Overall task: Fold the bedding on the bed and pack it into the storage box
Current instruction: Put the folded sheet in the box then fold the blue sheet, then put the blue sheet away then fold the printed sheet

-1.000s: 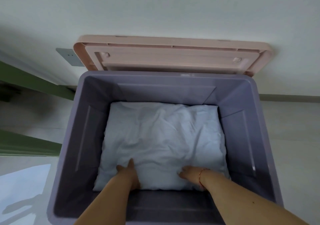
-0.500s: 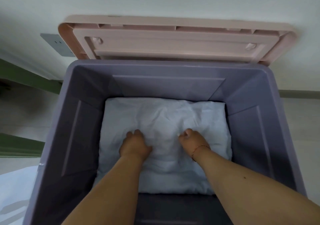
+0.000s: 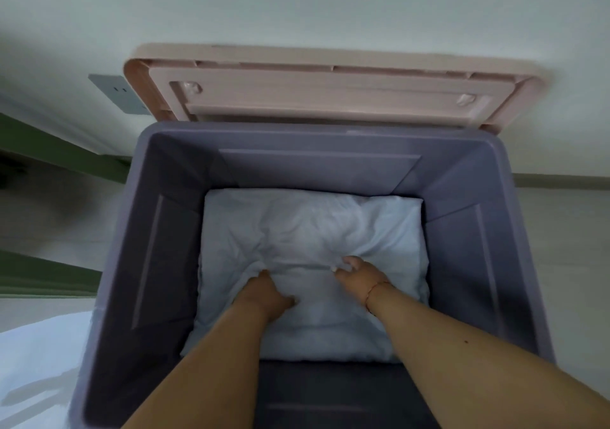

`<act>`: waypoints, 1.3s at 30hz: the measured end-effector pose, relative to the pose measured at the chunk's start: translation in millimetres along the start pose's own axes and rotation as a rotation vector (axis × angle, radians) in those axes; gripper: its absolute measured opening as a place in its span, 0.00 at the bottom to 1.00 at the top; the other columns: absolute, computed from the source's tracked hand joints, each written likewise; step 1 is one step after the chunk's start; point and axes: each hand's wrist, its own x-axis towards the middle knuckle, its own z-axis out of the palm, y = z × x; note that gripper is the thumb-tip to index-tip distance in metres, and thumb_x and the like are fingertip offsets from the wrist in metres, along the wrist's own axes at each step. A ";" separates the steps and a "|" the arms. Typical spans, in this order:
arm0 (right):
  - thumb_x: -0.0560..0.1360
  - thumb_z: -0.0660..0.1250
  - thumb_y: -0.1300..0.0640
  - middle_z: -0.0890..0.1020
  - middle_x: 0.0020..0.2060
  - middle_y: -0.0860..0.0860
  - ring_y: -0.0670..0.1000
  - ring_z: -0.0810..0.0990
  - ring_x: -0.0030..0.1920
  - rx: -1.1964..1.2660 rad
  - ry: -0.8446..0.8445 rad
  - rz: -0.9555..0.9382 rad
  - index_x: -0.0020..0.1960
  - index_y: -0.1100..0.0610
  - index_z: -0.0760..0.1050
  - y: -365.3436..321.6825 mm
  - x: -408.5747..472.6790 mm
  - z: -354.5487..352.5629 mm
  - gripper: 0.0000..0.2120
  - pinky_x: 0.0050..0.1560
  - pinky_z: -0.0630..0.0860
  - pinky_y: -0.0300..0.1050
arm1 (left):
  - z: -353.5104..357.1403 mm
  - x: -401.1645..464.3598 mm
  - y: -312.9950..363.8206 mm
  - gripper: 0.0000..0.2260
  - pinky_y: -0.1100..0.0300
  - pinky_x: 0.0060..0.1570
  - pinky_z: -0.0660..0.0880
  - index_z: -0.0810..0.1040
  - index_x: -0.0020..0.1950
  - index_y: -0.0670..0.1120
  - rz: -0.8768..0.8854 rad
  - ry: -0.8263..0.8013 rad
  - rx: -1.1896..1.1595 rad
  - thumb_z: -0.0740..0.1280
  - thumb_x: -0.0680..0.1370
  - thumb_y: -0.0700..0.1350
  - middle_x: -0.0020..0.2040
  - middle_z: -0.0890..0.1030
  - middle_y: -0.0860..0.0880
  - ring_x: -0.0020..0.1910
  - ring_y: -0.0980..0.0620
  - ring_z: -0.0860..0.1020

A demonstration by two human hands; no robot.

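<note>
No readable text, label, brand, number or sign anywhere.

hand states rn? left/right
Left hand: pressing into the white bedding in the storage box; grip cannot be told.
Right hand: fingers curled, pinching a fold of the bedding.

Box walls (image 3: 158, 263) hem the bedding (image 3: 313, 230) closely; open lid (image 3: 330, 88) leaves entry from above.
</note>
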 end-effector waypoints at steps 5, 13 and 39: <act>0.80 0.52 0.40 0.74 0.63 0.56 0.54 0.75 0.54 -0.034 0.022 0.028 0.67 0.60 0.68 -51.6 -70.6 -42.2 0.27 0.50 0.71 0.42 | -45.2 -78.4 28.6 0.30 0.56 0.67 0.67 0.64 0.75 0.42 -0.011 0.006 -0.047 0.60 0.79 0.60 0.72 0.69 0.44 0.69 0.45 0.69; 0.80 0.54 0.45 0.77 0.50 0.56 0.56 0.77 0.52 0.055 0.133 -0.086 0.54 0.59 0.73 -137.8 -193.3 -107.0 0.18 0.51 0.73 0.48 | -127.0 -220.3 62.3 0.17 0.51 0.63 0.70 0.66 0.72 0.41 0.043 0.018 -0.128 0.52 0.84 0.43 0.68 0.71 0.38 0.65 0.40 0.71; 0.81 0.54 0.46 0.82 0.38 0.56 0.54 0.80 0.42 0.857 0.637 -0.392 0.49 0.61 0.78 -101.6 -573.4 -432.3 0.21 0.53 0.77 0.52 | -225.7 -573.8 363.6 0.12 0.51 0.49 0.79 0.78 0.51 0.43 0.590 0.152 -0.408 0.64 0.80 0.51 0.44 0.83 0.46 0.42 0.49 0.81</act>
